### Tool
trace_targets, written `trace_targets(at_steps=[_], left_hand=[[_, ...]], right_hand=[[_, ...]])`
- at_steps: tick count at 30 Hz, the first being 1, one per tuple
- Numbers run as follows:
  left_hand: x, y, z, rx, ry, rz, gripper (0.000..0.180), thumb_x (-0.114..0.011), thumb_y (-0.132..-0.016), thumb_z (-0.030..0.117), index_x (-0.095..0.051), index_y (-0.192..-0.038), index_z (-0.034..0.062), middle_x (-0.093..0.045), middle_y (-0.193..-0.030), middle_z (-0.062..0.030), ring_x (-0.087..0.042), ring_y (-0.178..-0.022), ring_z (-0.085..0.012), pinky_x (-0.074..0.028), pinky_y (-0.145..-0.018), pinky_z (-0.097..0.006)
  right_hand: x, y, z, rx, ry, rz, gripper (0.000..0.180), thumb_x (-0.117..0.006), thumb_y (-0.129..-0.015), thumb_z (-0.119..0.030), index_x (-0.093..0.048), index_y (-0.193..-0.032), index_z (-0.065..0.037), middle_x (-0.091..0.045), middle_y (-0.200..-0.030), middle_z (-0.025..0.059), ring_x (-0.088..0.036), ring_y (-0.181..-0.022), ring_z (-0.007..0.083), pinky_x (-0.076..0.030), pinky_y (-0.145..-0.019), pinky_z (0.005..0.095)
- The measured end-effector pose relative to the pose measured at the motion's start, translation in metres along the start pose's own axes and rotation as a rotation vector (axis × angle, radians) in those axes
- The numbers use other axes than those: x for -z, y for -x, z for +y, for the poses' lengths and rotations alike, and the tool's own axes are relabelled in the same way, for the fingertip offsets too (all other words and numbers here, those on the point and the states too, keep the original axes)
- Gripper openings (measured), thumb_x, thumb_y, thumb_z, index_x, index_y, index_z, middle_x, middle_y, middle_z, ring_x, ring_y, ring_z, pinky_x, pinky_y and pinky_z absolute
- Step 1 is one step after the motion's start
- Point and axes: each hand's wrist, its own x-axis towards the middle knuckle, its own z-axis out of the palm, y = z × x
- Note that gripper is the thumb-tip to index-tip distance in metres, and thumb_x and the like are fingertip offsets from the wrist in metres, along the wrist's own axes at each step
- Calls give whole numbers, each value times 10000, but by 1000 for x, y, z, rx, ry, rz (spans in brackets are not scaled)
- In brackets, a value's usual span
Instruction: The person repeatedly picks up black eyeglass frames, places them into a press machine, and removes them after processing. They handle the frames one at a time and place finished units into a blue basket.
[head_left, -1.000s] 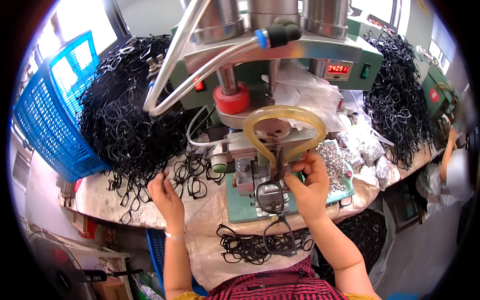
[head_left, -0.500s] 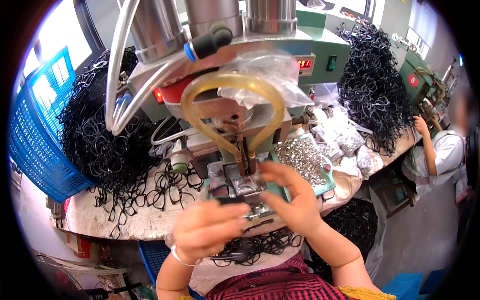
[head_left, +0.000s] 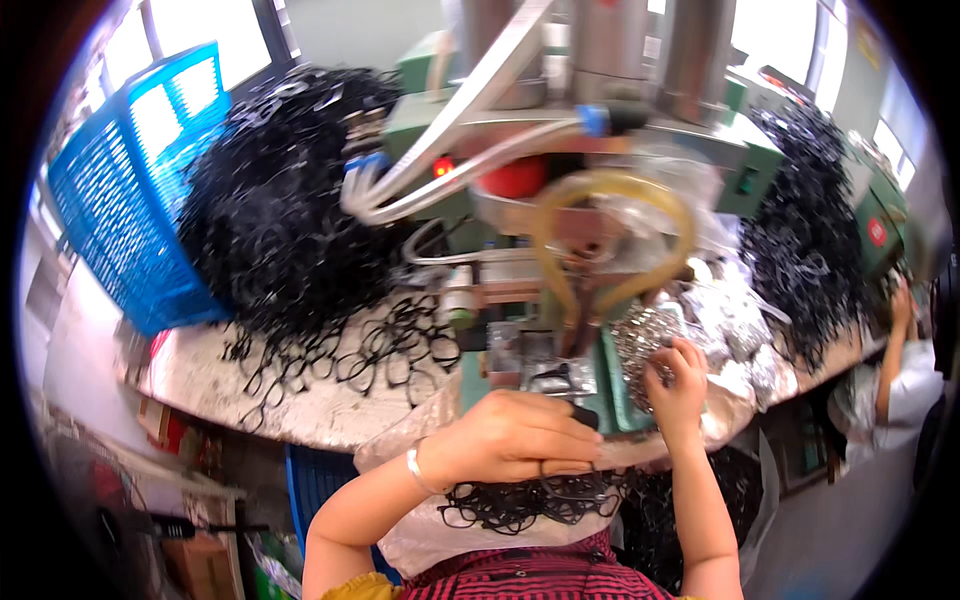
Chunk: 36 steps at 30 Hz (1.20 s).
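Note:
My left hand (head_left: pixel 505 437) is closed, its fingers pressed together in front of the press. A black eyeglass frame (head_left: pixel 572 484) shows under its fingertips, and the hand holds it above the pile. A small dark piece (head_left: pixel 583 415) sits at the fingertips; its kind is unclear. At the green tray of small shiny metal parts (head_left: pixel 640 340), my right hand (head_left: pixel 682 388) has thumb and fingers bent in a pinch. Whatever they hold is too small to make out. Between the hands stands the press's metal fixture (head_left: pixel 550 372), under a blurred tool head (head_left: pixel 580 325).
Black eyeglass frames heap up at the left (head_left: pixel 290 210) and at the right (head_left: pixel 800 220). More frames (head_left: pixel 490 508) lie before my lap. A blue basket (head_left: pixel 140 190) leans at far left. Clear hoses (head_left: pixel 450 120) cross the press. A co-worker's arm (head_left: pixel 895 350) shows at far right.
My right hand has moved from beside the fixture rightward to the metal parts. My left hand has shifted to the right, in front of the fixture. The whole view has swung left.

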Motion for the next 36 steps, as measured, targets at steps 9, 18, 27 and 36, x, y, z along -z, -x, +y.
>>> trace_targets(at_steps=[9, 18, 27, 36], left_hand=[[-25, 43, 28, 56, -450, 255, 322, -761, -826, 176, -694, -1135, 116, -661, -1265, -99, -631, -925, -307, -494, -862, -391], [70, 147, 33, 677, -862, 1003, 121, -663, -850, -25, -647, -961, 21, -667, -1092, -109, -601, -1032, -249, -456, -930, -356], [50, 139, -63, 823, -1120, 6, 221, -671, -694, 10, -730, -897, 73, -531, -1414, -155, -524, -1127, -465, -465, -974, -477], [99, 190, -43, 934, -824, 283, 158, -697, -838, 138, -773, -974, 113, -491, -1429, -172, -478, -1204, -345, -385, -1036, -431]], right_hand=[[-1, -15, 2, 113, 81, -172, 114, -689, -781, -74, -651, -879, -33, -621, -1191, 187, -547, -1178, 388, -435, -983, 477], [-2, 1, -2, 15, 56, -12, 115, -711, -794, -70, -671, -894, -30, -668, -1043, 185, -608, -1064, 371, -472, -919, 444], [-21, -19, -27, -339, -435, 43, 71, -668, -860, -13, -661, -928, 3, -676, -795, 38, -613, -730, 97, -493, -716, 247], [35, 34, -10, -259, -233, 111, 67, -655, -861, 36, -677, -924, 27, -661, -844, 51, -615, -814, 139, -479, -766, 267]])
